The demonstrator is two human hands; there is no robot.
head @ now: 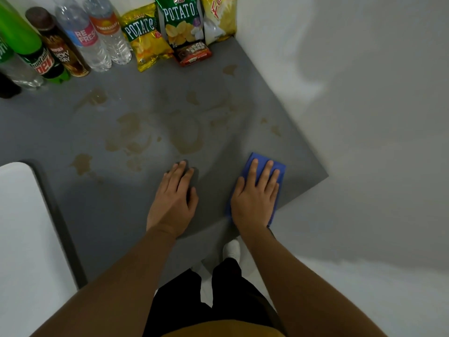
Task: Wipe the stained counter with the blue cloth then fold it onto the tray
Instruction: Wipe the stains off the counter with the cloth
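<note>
The grey counter (pixel 126 210) carries several brownish stains (pixel 187 137) across its middle. A folded blue cloth (pixel 261 160) lies near the counter's front right corner. My right hand (pixel 255 198) presses flat on the cloth, fingers spread, covering most of it. My left hand (pixel 175 200) rests flat on the bare counter just left of it, fingers together, holding nothing. A white tray (pixel 21 227) with a rounded corner sits at the left edge.
Several bottles (pixel 80 37) and snack bags (pixel 179 23) line the back of the counter, with a small chocolate pack (pixel 193 54) in front of them. White walls (pixel 352 93) close the right side. My legs and a white shoe (pixel 232 249) show below the counter edge.
</note>
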